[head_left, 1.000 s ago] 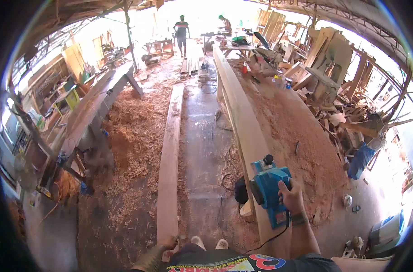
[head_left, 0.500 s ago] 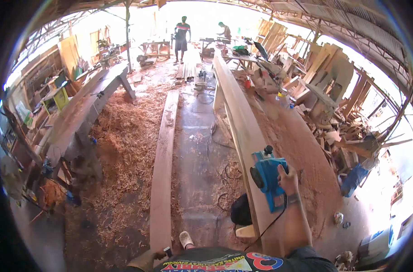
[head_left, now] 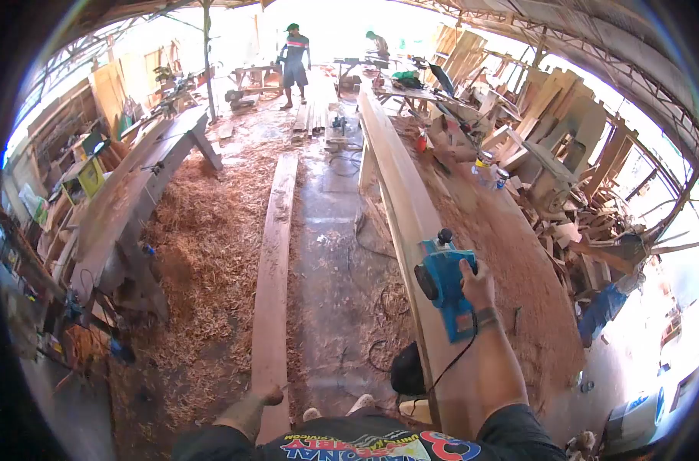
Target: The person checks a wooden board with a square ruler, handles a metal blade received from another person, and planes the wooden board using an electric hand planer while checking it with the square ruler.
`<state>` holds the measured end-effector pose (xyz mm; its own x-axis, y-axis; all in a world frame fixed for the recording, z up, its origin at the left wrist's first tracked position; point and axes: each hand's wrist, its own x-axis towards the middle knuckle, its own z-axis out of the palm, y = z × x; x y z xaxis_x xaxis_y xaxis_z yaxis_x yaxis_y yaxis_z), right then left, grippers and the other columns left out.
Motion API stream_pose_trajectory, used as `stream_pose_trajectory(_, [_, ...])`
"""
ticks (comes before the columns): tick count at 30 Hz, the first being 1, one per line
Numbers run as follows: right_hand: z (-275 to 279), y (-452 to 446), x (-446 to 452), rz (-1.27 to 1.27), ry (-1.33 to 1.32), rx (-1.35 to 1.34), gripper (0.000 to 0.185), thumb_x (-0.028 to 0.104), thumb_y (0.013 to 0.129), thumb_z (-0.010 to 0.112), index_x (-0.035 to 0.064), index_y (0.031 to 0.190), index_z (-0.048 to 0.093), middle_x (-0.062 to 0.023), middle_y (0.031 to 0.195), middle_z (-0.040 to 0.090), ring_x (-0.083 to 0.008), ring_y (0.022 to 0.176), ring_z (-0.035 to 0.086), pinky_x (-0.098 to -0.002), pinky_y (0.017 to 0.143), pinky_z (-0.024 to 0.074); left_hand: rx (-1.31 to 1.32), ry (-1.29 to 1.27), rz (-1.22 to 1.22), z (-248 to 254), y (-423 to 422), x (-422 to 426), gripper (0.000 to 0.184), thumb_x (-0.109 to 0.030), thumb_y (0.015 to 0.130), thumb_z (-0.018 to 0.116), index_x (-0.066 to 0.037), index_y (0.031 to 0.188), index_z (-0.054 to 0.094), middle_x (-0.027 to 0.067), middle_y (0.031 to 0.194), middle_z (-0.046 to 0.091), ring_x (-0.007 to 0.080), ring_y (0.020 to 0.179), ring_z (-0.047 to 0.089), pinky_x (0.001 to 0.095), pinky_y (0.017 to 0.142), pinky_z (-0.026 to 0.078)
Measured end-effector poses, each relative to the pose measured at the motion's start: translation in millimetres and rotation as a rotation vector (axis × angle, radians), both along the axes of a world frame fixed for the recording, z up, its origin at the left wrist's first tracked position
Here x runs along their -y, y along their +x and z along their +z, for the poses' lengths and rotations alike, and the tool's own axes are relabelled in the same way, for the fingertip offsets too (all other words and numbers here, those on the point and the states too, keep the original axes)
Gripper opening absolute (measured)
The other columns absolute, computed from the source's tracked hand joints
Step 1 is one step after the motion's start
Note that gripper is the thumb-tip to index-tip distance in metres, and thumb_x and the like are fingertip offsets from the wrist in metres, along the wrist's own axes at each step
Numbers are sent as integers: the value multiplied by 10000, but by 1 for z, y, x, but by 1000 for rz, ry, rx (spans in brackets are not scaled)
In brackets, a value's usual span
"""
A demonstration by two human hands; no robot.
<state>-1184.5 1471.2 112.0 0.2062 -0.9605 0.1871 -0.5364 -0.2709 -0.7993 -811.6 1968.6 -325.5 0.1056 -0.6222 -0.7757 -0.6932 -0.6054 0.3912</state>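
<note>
My right hand [head_left: 478, 286] is closed round the handle of a blue electric planer [head_left: 449, 288]. The planer rests on a long wooden board [head_left: 412, 203] that runs away from me at about waist height. From the planer's rear, a dark cord [head_left: 455, 369] trails down across the board. My left hand [head_left: 266, 398] hangs low on the left, in front of a second plank [head_left: 271, 307] lying along the floor; its fingers are too small and unclear to read.
Wood shavings [head_left: 203, 253] cover the floor on the left, beside a long workbench [head_left: 134, 200]. Sawdust and piled offcuts [head_left: 588, 223] lie on the right. A co-worker [head_left: 294, 65] stands at the back; another person [head_left: 378, 48] is near a far table. A white bucket [head_left: 634, 419] is at lower right.
The planer and my right hand have shifted slightly left and towards me in view. My left hand has come up and forward over the floor plank. The standing co-worker has moved a little left.
</note>
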Motion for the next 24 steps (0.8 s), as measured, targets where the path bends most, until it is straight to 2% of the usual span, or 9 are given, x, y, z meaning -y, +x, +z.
stream_pose_trajectory(2, [-1,7,16,35,91,35,433,454,976,639,22,970,672,-92,727,679,-229,653,669,-397,628,510,-56,27,-104,1,-26,32,306,-321,918,619,-112,1123,709,144,990,702,287,891,668,480,786,526])
stream_pose_trajectory(5, [1,16,30,161,116,172,374,427,1000,641,53,977,645,-35,667,608,-129,519,577,-291,489,466,-140,85,-295,6,-63,76,366,-331,904,618,-108,1184,696,165,1068,704,303,966,675,481,837,530])
stream_pose_trajectory(9, [-1,25,49,141,164,127,381,431,1002,637,54,1043,606,-29,692,612,-115,543,578,-285,488,463,-191,137,-536,1,-89,135,454,-344,886,617,-102,1265,679,194,1172,707,325,1065,683,482,905,535])
stream_pose_trajectory(13, [-32,50,99,90,-110,-10,401,430,985,644,30,1013,639,-75,724,660,-180,610,640,-369,585,510,-74,8,-680,30,-85,185,476,-344,868,618,-109,1276,689,209,1209,712,357,1112,687,491,939,537])
stream_pose_trajectory(14, [-11,60,90,31,-99,-53,446,460,978,630,14,988,652,-108,738,683,-230,662,681,-405,653,524,-25,-49,-700,43,-82,199,465,-340,863,618,-113,1261,698,209,1202,715,367,1110,687,496,938,537])
stream_pose_trajectory(17, [15,80,97,60,90,-44,555,500,986,586,-30,1141,641,-297,1135,690,-476,1096,647,-499,934,503,6,110,-526,79,-64,224,483,-339,862,620,-112,1282,690,190,1240,705,350,1164,666,479,994,517])
stream_pose_trajectory(20, [-19,96,136,10,-94,1,494,500,972,615,8,992,659,-131,746,692,-259,712,710,-410,677,527,35,121,-594,89,-37,234,489,-339,864,623,-120,1296,690,168,1273,700,310,1213,646,460,1038,490])
stream_pose_trajectory(21, [-25,99,143,13,-101,3,490,493,973,616,5,989,660,-132,744,689,-260,702,704,-413,676,526,-3,158,-600,77,-26,232,441,-354,871,631,-124,1237,715,163,1189,720,307,1121,669,466,969,509])
stream_pose_trajectory(24, [-25,109,164,13,-154,-21,475,473,975,624,1,976,665,-131,736,679,-249,661,680,-411,650,518,-67,208,-598,58,4,235,430,-363,881,639,-118,1224,721,161,1162,727,302,1085,677,459,944,517])
